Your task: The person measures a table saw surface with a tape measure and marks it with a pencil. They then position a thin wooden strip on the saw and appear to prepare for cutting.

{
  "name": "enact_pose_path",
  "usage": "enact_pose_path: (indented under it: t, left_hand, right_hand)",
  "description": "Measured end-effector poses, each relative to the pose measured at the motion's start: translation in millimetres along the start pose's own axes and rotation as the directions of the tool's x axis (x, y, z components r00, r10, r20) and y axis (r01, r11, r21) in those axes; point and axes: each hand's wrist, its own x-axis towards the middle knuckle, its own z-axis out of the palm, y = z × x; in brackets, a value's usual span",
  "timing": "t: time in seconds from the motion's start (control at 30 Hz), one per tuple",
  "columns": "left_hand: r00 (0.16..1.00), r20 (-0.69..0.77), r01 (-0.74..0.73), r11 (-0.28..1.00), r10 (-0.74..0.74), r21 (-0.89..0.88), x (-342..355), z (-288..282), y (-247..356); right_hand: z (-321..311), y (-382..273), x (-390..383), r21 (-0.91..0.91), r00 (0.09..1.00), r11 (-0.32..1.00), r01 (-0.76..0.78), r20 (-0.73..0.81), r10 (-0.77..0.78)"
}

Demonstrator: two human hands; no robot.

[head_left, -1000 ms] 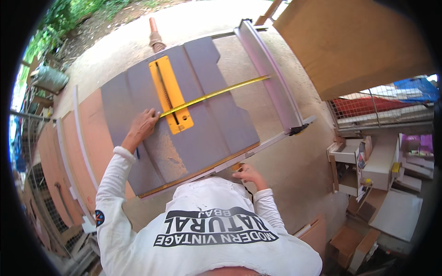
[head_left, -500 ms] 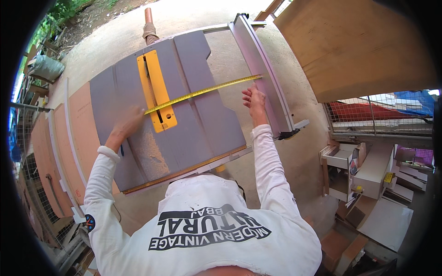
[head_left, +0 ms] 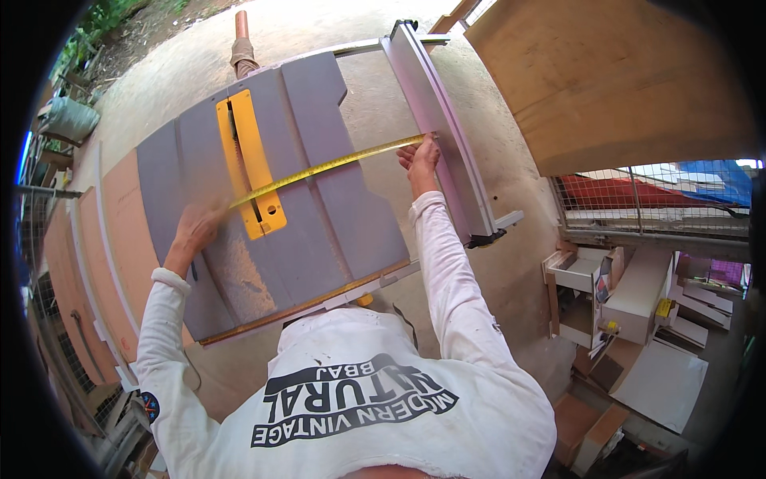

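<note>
A yellow tape measure (head_left: 319, 166) stretches over a grey table-saw top (head_left: 327, 234), crossing its yellow blade insert (head_left: 268, 219) and reaching the long fence (head_left: 447, 144) on the right. My left hand (head_left: 203, 225) is at the tape’s left end, its fingers smeared by motion. My right hand (head_left: 420, 164) grips the tape’s right end beside the fence, fingers curled. Sawdust (head_left: 251, 271) lies on the saw top near me.
Pinkish boards (head_left: 104, 263) extend leftward. A brown panel (head_left: 606, 88) stands upper right, above a wire-mesh barrier (head_left: 598, 199). Cabinet parts and offcuts (head_left: 630, 295) crowd the lower right. An orange pipe (head_left: 242, 32) projects beyond the saw’s far edge.
My right hand has moved up from below the saw’s near edge to the tape’s end at the fence. My left hand and the saw appear lower-left as the view shifts.
</note>
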Motion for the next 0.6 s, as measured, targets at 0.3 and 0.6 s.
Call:
enact_pose_path:
  t: [0.3,0.6]
  left_hand:
    - [0.994,0.099,0.046,0.997,-0.051,0.058,-7.9,12.6,-7.9]
    - [0.992,0.105,0.069,0.995,-0.076,0.070,-7.3,10.1,3.3]
  right_hand:
    - [1.4,11.0,-58.2,-0.139,0.997,0.987,0.079,-0.005,-0.080]
    - [3.0,111.2,-189.6,-0.273,0.269,0.097,0.957,0.715,-0.645]
